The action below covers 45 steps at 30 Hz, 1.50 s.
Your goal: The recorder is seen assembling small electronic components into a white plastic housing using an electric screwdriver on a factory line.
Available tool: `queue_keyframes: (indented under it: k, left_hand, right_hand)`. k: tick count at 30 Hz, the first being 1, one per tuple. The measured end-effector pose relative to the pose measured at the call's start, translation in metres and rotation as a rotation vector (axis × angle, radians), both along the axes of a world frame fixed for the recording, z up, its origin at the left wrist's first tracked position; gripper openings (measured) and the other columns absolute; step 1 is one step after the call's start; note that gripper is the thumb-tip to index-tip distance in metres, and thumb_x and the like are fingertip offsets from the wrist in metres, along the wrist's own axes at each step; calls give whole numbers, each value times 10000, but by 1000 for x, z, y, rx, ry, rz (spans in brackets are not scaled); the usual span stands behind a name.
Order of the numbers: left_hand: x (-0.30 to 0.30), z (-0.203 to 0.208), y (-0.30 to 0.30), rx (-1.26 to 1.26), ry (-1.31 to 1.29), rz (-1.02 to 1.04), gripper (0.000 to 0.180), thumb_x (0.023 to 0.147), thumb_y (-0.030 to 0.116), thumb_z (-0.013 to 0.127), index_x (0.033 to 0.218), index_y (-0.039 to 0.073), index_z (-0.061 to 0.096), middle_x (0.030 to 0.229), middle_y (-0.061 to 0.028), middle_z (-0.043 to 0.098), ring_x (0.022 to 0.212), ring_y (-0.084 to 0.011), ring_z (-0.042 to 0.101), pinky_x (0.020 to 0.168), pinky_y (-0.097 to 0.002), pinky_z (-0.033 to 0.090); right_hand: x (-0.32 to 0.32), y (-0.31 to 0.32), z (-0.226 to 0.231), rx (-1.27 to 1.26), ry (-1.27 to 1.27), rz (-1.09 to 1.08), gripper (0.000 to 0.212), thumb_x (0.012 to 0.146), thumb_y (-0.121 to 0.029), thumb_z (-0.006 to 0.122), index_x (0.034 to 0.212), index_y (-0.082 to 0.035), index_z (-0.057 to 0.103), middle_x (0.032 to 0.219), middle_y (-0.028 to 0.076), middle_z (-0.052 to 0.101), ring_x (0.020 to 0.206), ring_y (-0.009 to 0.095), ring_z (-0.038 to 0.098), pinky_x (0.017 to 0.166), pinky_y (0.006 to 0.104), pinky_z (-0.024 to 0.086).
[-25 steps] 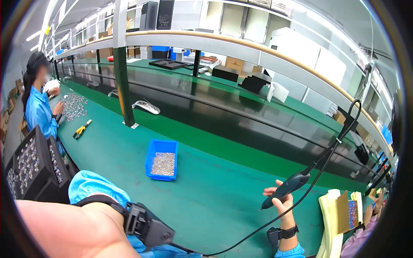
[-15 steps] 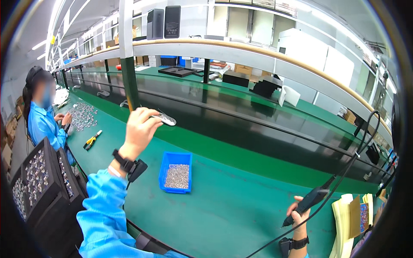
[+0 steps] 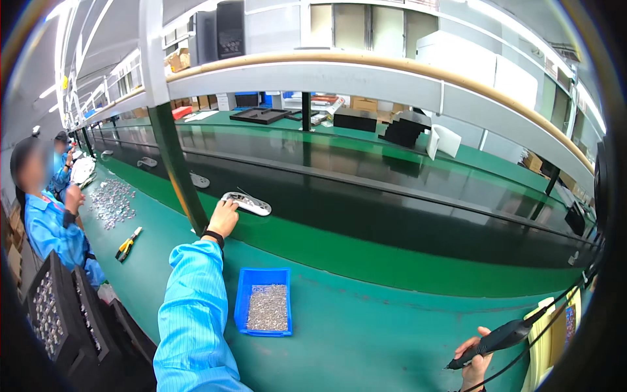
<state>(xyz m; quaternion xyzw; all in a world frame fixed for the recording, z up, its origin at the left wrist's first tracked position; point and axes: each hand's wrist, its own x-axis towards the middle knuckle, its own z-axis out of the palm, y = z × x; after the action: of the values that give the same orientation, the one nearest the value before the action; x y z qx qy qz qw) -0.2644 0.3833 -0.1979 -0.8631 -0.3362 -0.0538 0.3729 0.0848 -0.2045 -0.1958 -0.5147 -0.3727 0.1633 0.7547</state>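
Note:
Stretched out ahead, my left hand [image 3: 224, 217] pinches the near-left end of a white oval shell [image 3: 255, 205] with a thin wire or strand sticking up from it. The shell is at the edge of the dark belt [image 3: 353, 228]; whether it bears fully on it I cannot tell. My right hand [image 3: 475, 366] grips a black electric screwdriver [image 3: 494, 342], its tip slanting down to the left above the green table. A blue bin [image 3: 241, 304] of tiny metal screws sits on the table nearest my left forearm.
More white shells [image 3: 198, 180] lie farther left along the belt. Yellow-handled cutters [image 3: 128, 245] and a heap of small parts [image 3: 112, 202] are on the left, beside a co-worker [image 3: 49, 219]. A post [image 3: 175, 166] stands close to my left hand. The screwdriver's cable [image 3: 555, 302] hangs at right.
My left hand has lowered the white shell from the air toward the belt, reaching farther forward. The right hand still holds the screwdriver, now lower and farther right in view. The view has shifted.

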Motion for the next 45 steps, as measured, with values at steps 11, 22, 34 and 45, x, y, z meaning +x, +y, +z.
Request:
queue_keyframes:
  k: [11,22,34,45]
  left_hand:
    - [42,3,22,108,193,-79,121,705,174,538,681,131,649,801,35,575,886,-147,482,768,-315,346]
    - [33,175,-185,-51,-204,-485,36,595,141,619,600,115,595,696,11,559,765,-188,484,796,-353,343]
    - [103,50,-510,-291,1,-728,131,572,167,520,581,50,577,648,-64,492,831,-223,460,928,-460,299]
    - [88,37,-532,-717,-239,-858,155,635,116,546,759,26,569,895,-117,590,900,-237,519,785,-315,411]
  right_hand:
    - [-8,-3,3,32,0,50,893,627,-386,753,1288,-48,256,576,70,500,481,190,539,463,290,492]
    - [-18,-8,35,-66,126,103,604,682,-165,665,1150,-48,303,749,139,578,641,247,606,524,289,488]
    - [-24,-12,79,109,-31,-67,516,792,-410,547,1091,-19,391,574,76,478,482,153,492,459,259,417]
    - [-57,-15,86,434,51,268,775,735,-675,435,1163,-40,313,603,85,503,455,167,491,430,263,399]
